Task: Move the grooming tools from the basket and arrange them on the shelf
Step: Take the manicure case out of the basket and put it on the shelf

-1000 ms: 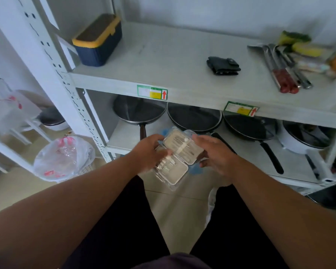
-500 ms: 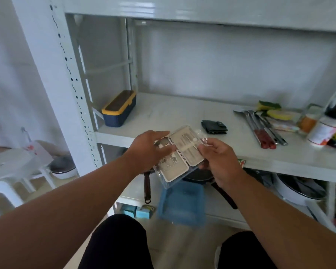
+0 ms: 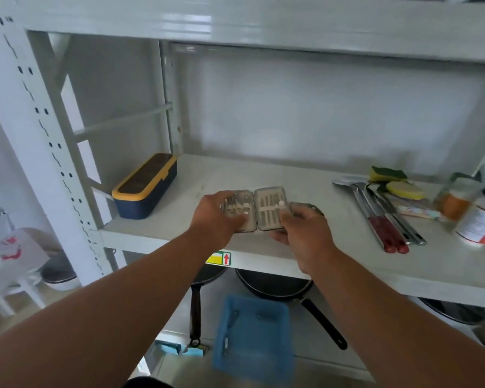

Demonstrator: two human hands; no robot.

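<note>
Both hands had carried the opened grooming kit (image 3: 256, 210) up and forward from where it hung in front of the shelf's front edge half a second earlier, so that it now lay spread flat over the front-middle of the white shelf (image 3: 347, 264); whether it touched the board I could not tell.

At the shelf's left end, near the back corner, stood a navy box with a yellow rim (image 3: 145, 185), well apart from the hands. The left hand (image 3: 217, 219) gripped the kit's left half, fingers curled over its near edge. That clear case showed 2 panels side by side, small metal tools strapped in rows inside each. The right hand (image 3: 303, 233) pinched the right half, thumb on top beside a small white tool tip. Just behind this hand peeked a dark wallet-like thing (image 3: 310, 206), mostly hidden.

Toward the right end lay long utensils with red handles (image 3: 387, 225), then yellow-green sponges (image 3: 395, 182) at the back edge and blurred jars (image 3: 465, 208) by the right corner.

Below, pans (image 3: 275, 287) rested on the lower shelf, and a blue basket (image 3: 254, 336) sat between the forearms, blurred.
</note>
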